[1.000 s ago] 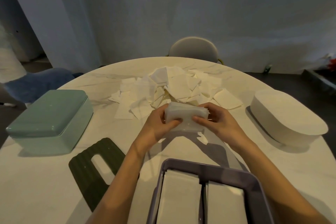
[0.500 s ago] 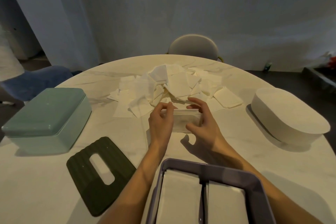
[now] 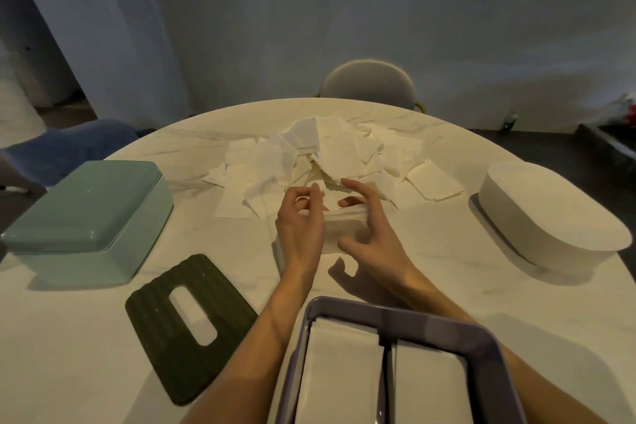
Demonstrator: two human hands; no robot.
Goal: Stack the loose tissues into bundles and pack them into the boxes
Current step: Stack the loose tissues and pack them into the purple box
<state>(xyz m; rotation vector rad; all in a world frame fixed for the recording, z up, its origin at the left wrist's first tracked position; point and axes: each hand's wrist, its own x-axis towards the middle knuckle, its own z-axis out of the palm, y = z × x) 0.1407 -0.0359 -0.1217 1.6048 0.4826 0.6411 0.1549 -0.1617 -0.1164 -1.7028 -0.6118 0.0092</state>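
You are working a small bundle of tissues [image 3: 344, 229] at the middle of the frame, lying on the bench [image 3: 430, 244] just below the loose tissue pile [image 3: 330, 162]. Your left hand [image 3: 299, 227] is curling its fingers at the bundle's left end; whether it is gripping, you cannot tell. Your right hand [image 3: 370, 237] is arching over it, fingers spread wide. At the bottom centre, the purple box [image 3: 481, 341] is holding two flat white stacks side by side. A ribbed dark green lid [image 3: 155, 327] with a slot is lying at lower left, beside the closed mint box [image 3: 89, 217]. A closed white oval box [image 3: 550, 217] is sitting at right.
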